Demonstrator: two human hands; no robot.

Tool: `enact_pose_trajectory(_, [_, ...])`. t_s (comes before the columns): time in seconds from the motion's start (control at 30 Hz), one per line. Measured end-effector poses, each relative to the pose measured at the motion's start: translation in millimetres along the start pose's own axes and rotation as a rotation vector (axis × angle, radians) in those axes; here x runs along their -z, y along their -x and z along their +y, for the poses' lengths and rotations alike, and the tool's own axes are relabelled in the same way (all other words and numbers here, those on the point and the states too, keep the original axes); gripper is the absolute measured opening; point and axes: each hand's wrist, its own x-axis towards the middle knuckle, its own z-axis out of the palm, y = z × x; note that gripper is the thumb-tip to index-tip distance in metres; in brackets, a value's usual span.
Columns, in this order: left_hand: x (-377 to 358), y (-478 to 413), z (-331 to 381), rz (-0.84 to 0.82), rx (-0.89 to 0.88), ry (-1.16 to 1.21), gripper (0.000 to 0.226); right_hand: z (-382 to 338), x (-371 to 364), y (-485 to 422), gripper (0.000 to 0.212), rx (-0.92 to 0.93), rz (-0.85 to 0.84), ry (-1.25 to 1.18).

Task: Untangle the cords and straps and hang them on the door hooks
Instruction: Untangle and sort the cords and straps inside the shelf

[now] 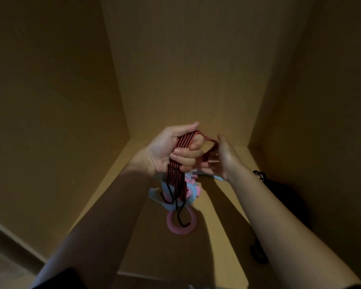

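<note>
Red-black strap (175,180): left hand (169,151) clenches it, right hand (225,161) pinches it; pastel tangle (189,191) at 6 o'clock, nothing hung yet.

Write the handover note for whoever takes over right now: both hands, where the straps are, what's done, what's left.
Left hand: grips the folded red-and-black striped strap; its black hooks dangle below.
Right hand: appears to pinch the strap's looped far end.
On the cabinet floor beneath: tangled pink and blue bands and a pink ring; dark cords lie by the right wall.
Done: striped strap held above the pile.
Left: finish untangling and hang everything. No door hooks are in view.
</note>
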Motion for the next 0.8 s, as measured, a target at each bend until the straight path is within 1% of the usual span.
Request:
enact_pose_trajectory(0.03, [0.6, 1.7, 3.3, -0.029, 0.018, 0.003, 0.039, 0.2, -1.9, 4.0, 0.041, 0.13, 0.068, 0.052])
enact_pose_trajectory(0.07, [0.4, 3.3, 6.9, -0.058, 0.036, 0.015, 0.039, -1.2, -3.0, 10.6, 0.035, 0.294, 0.104, 0.108])
enact_pose_trajectory(0.1, [-0.4, 4.0, 10.2, -0.091, 0.052, 0.043, 0.04, -2.1, -2.6, 16.0, 0.039, 0.449, 0.059, 0.189])
enact_pose_trajectory(0.13, [-2.3, 4.2, 13.3, -0.124, 0.063, 0.081, 0.041, -2.2, -2.6, 22.2, 0.047, 0.564, -0.082, 0.251])
enact_pose_trajectory(0.17, [-4.4, 4.4, 15.7, -0.153, 0.068, 0.119, 0.042, -0.4, -3.7, 26.1, 0.056, 0.621, -0.268, 0.303])
enact_pose_trajectory(0.2, [-6.9, 5.3, 17.4, -0.169, 0.072, 0.145, 0.043, 2.6, -6.0, 27.6, 0.062, 0.629, -0.433, 0.349])
enact_pose_trajectory(0.23, [-9.6, 6.2, 18.4, -0.183, 0.076, 0.16, 0.043, 6.7, -8.3, 24.7, 0.066, 0.629, -0.526, 0.39])
enact_pose_trajectory(0.27, [-12.4, 7.2, 18.8, -0.198, 0.086, 0.169, 0.043, 10.2, -11.6, 20.4, 0.067, 0.64, -0.545, 0.419])
enact_pose_trajectory(0.3, [-15.2, 7.7, 18.7, -0.221, 0.098, 0.182, 0.043, 11.7, -15.3, 18.2, 0.065, 0.662, -0.506, 0.435])
enact_pose_trajectory(0.33, [-17.8, 8.5, 18.5, -0.244, 0.105, 0.196, 0.043, 11.4, -19.4, 17.7, 0.056, 0.69, -0.445, 0.424])
enact_pose_trajectory(0.4, [-21.0, 10.0, 19.7, -0.297, 0.107, 0.234, 0.043, 6.1, -24.2, 18.5, 0.025, 0.761, -0.299, 0.411])
enact_pose_trajectory(0.43, [-20.7, 10.4, 21.3, -0.328, 0.101, 0.257, 0.042, 2.5, -25.1, 20.2, 0.015, 0.804, -0.217, 0.414])
enact_pose_trajectory(0.5, [-15.8, 13.9, 22.1, -0.355, 0.061, 0.3, 0.04, -5.6, -23.2, 21.4, 0.013, 0.835, -0.131, 0.374])
enact_pose_trajectory(0.57, [-3.9, 20.7, 19.2, -0.299, 0.028, 0.284, 0.037, -13.3, -19.3, 20.3, 0.018, 0.783, -0.136, 0.339])
enact_pose_trajectory(0.67, [11.6, 27.4, 9.5, -0.109, 0.012, 0.234, 0.029, -22.6, -15.0, 20.7, 0.02, 0.654, -0.211, 0.22])
enact_pose_trajectory(0.7, [15.7, 28.3, 5.3, -0.006, -0.015, 0.169, 0.028, -24.1, -13.8, 20.7, 0.021, 0.619, -0.217, 0.19])
enact_pose_trajectory(0.77, [20.3, 29.3, -2.5, 0.252, -0.111, 0.031, 0.037, -26.2, -11.6, 21.9, 0.024, 0.573, -0.197, 0.185])
enact_pose_trajectory(0.8, [21.1, 29.0, -5.2, 0.349, -0.17, 0.007, 0.038, -27.2, -11.1, 24.3, 0.024, 0.549, -0.195, 0.182])
